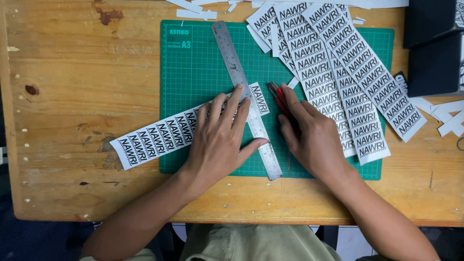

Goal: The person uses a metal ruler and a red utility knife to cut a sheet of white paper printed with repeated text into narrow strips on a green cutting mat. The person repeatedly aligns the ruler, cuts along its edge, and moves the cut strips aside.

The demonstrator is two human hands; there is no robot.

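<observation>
Craft workshop bench, worn wooden table (72,96), green cutting mat (198,63), steel ruler (232,58), paper offcuts (195,10)

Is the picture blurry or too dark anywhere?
Head view: sharp and evenly lit; the left hand casts only a faint shadow on the green cutting mat; the steel ruler shows mild sheen; the bottom corners fall dark.

Steel ruler (244,96) lying diagonally across a printed label strip (159,137), red-black utility knife (279,99) at the ruler's edge
</observation>
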